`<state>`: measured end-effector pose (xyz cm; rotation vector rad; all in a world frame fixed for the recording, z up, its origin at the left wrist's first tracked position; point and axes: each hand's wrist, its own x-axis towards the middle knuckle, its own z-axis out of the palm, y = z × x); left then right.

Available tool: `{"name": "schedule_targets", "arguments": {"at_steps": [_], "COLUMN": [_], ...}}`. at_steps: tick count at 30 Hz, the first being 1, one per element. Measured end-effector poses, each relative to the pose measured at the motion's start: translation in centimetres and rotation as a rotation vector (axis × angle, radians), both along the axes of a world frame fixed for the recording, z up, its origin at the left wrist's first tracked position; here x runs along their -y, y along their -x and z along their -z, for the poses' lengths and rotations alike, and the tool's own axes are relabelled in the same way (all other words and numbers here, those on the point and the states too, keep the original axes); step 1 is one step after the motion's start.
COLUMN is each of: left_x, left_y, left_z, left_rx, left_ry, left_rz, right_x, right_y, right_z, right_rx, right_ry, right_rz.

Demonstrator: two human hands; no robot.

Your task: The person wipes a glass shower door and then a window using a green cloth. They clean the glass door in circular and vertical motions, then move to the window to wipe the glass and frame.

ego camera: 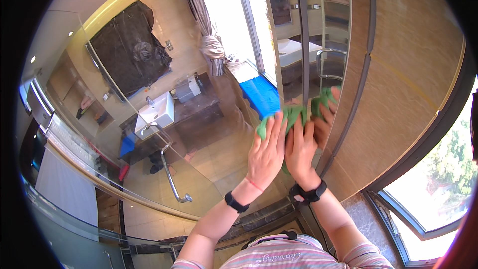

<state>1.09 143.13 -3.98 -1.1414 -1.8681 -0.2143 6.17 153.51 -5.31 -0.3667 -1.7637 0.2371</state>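
A green cloth (pixel 295 115) is bunched under the fingers of both hands, against a clear glass panel (pixel 224 149). My left hand (pixel 267 153) presses on the cloth's left part with its fingers stretched upward. Close beside it, my right hand (pixel 301 149) bears on the cloth's right part, near the narrow vertical strip where the glass meets the wall side. Part of the cloth hangs below, between the wrists. A reflection of the cloth and a hand shows in the shiny surface just to the right. Both wrists wear black bands.
A chrome door handle (pixel 166 157) is fixed to the glass at left. Behind it are a white washbasin (pixel 155 114), a covered mirror (pixel 130 50) and a blue sheet (pixel 261 95) by the window. A stone-patterned wall (pixel 407 71) and an open window (pixel 425 209) stand at right.
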Motion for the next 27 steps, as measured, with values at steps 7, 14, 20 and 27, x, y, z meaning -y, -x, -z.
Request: {"name": "schedule_targets", "arguments": {"at_steps": [7, 14, 20, 27], "left_x": [-0.9, 1.3, -0.7, 0.3], "left_y": [0.2, -0.9, 0.6, 1.1], "left_z": [-2.7, 2.1, -5.6, -3.3], "left_rx": [-0.028, -0.114, -0.006, 0.079], "left_ry": [-0.032, 0.146, -0.117, -0.131], "left_rz": [0.023, 0.034, 0.050, 0.031], "right_x": [0.1, 1.7, 0.1, 0.3], "right_y": [0.2, -2.6, -0.2, 0.5], "right_z": [-1.5, 3.8, -5.5, -4.1], "right_rx": [0.055, 0.331, -0.021, -0.007], "right_ry": [0.103, 0.294, 0.038, 0.005], "right_rz": [-0.017, -0.078, -0.037, -0.062]}}
